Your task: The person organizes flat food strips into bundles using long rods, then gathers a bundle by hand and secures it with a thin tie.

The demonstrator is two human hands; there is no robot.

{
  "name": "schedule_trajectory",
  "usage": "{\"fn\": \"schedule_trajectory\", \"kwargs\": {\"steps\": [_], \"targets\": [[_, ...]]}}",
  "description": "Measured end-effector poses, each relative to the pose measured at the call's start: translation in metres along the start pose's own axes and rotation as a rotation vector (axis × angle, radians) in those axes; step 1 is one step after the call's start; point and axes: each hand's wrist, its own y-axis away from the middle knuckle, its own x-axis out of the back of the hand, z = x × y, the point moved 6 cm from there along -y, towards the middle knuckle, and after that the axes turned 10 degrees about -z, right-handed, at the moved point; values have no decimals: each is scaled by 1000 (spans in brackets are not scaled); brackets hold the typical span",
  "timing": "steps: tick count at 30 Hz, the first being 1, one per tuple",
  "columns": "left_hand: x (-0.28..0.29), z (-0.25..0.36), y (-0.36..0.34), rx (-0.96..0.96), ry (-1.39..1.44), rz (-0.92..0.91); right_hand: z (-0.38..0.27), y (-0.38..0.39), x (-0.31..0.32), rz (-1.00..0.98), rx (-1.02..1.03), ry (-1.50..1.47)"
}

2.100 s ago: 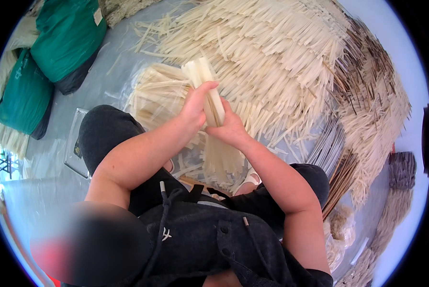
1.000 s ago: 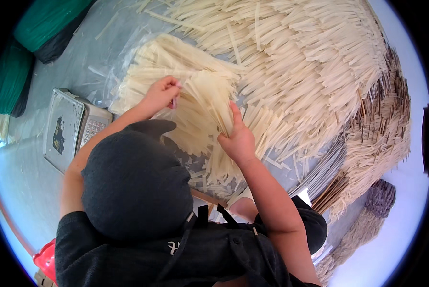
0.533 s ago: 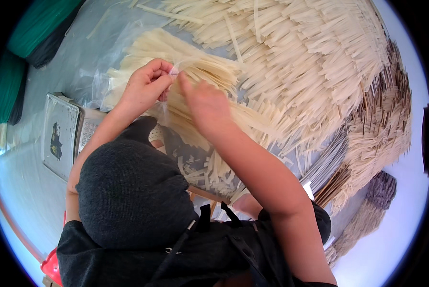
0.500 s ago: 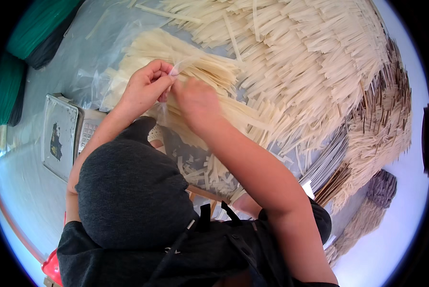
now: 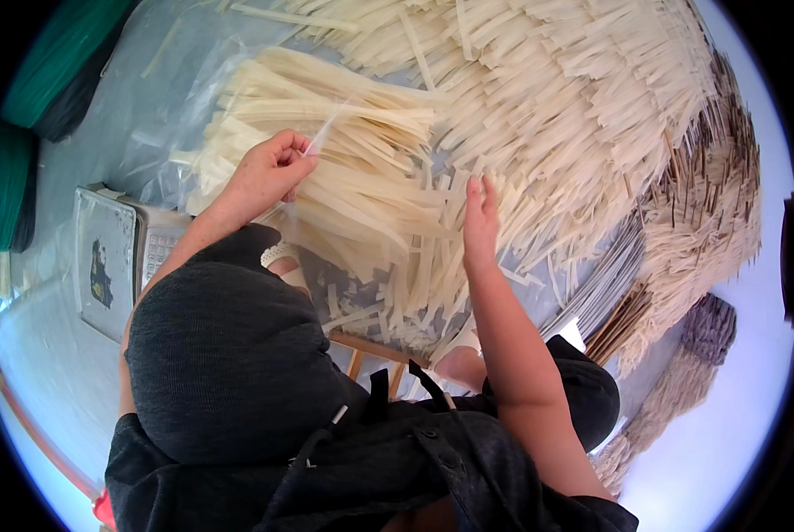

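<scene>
My left hand (image 5: 271,170) pinches a thin clear plastic strip (image 5: 324,131) between thumb and fingers, above a broad bundle of pale, flat, ribbon-like strips (image 5: 344,191). The strips fan out beneath it and run to the right. My right hand (image 5: 480,222) is raised at the bundle's right end, fingers stretched out and nothing in it. Whether its fingertips touch the strips behind them I cannot tell. Part of the plastic strip below my left hand is hidden.
A large layered pile of pale strips (image 5: 574,97) covers the far right. Left of my forearm stands a metal box (image 5: 105,262) with a keypad (image 5: 160,248). Green bundles (image 5: 65,62) lie at the far left. Grey rods (image 5: 605,284) and a wooden frame (image 5: 377,349) are nearer.
My right hand has left my left hand and moved right, its fingers now straightened. My left hand keeps the plastic strip and has shifted slightly down and left.
</scene>
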Motion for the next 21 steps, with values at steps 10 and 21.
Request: {"fn": "schedule_trajectory", "kwargs": {"steps": [10, 21], "targets": [[-11, -6, -6, -20, -53, -48, -17, 34, -133, -262, -208, -295], [157, -12, 29, -336, -212, 789, 12, 27, -68, -238, -199, -240]]}}
